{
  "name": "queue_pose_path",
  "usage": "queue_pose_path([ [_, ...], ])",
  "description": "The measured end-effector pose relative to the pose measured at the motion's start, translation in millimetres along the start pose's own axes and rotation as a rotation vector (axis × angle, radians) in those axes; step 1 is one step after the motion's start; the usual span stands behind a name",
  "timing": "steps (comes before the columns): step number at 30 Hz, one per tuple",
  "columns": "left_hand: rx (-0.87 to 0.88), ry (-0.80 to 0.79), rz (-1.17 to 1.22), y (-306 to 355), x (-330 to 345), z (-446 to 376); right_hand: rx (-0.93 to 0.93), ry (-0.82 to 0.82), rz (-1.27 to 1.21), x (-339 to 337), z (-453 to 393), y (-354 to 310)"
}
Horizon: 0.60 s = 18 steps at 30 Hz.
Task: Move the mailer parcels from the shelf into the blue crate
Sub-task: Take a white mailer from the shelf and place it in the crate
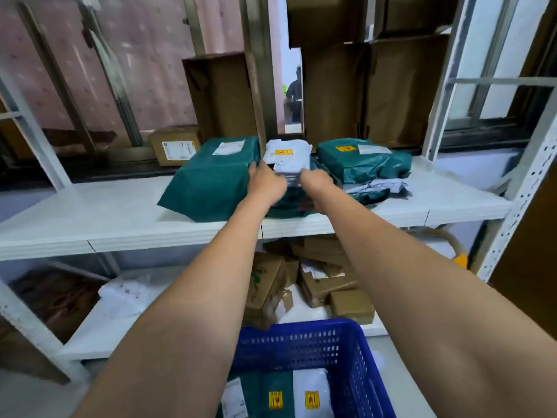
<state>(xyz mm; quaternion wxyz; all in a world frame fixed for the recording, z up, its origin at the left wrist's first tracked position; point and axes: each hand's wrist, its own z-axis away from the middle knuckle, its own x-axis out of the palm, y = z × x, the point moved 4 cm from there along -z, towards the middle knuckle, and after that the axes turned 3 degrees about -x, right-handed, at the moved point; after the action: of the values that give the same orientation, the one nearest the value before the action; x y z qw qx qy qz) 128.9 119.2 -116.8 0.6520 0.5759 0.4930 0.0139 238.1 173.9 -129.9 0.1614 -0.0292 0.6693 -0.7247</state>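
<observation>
Mailer parcels lie in a loose cluster on the white shelf [120, 224], and the one in hand at this moment is the white parcel [286, 159] in the middle of that cluster. It sits on top of darker green packaging, between a large green parcel [208, 179] on one side of it and a smaller green parcel [364, 161] on the other, so it is the easiest one to lift without disturbing the rest.

Both arms reach out to it. The left hand [265, 184] is at the near left corner of the white parcel, with its fingers spread forward against the parcel's edge and the neighbouring green wrapping. The right hand [316, 181] meets the near right corner. Motion blur hides the fingertips of both hands, so whether either one has closed round the parcel or only touches it cannot be told. Taking it from two sides looks sensible, since a soft mailer sags if lifted by one corner.

Below the white parcel, near the person's body, stands the blue crate [346, 357]. It already holds a few parcels, green and white, lying flat. A small cardboard box [174, 144] rests behind the large green parcel, and flattened cartons [301, 279] are heaped on the lower shelf under the white parcel.
</observation>
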Motion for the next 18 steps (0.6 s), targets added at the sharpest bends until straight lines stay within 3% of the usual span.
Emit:
queue_pose_path([
  [8,-0.011,0.055,-0.143,0.4,1.8,1.3,-0.091,0.206,-0.011,-5.1,3.7,-12.3],
  [18,0.015,0.050,-0.124,4.1,8.5,10.1,-0.076,0.250,-0.090,4.2,-4.2,-15.0],
])
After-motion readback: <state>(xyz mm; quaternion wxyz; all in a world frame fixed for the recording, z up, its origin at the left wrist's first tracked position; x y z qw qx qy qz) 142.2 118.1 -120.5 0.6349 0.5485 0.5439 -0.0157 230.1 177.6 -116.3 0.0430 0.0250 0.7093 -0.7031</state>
